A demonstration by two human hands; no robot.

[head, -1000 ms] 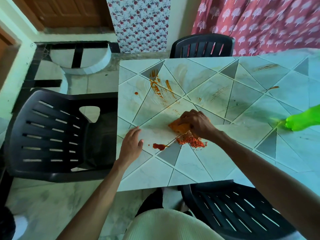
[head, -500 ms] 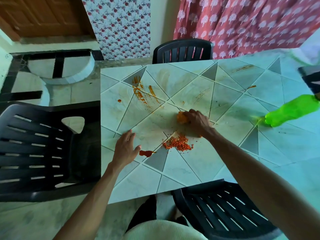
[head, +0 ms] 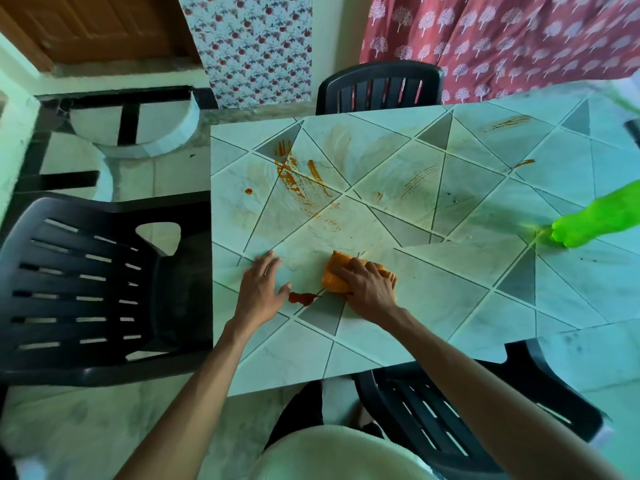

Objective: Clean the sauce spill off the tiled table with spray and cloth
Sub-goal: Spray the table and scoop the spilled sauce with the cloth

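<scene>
My right hand (head: 369,289) presses an orange cloth (head: 334,277) flat on the tiled table (head: 433,306), fingers curled over its top. My left hand (head: 259,289) rests flat on the table just left of it, fingers spread. A red sauce blob (head: 302,297) lies between the two hands. Orange sauce streaks (head: 294,174) mark the far left tiles, with fainter smears (head: 417,180) toward the middle and streaks (head: 509,123) at the back right. A green spray bottle (head: 599,221) lies on its side at the right.
A black plastic chair (head: 86,289) stands at the table's left side, another (head: 379,86) at the far side, and a third (head: 467,420) is tucked under the near edge. Patterned curtains hang behind the table.
My right hand has dragged the cloth toward me and left, over the crumbly red pile that no longer shows. My left hand has stayed flat on the table. The camera has shifted.
</scene>
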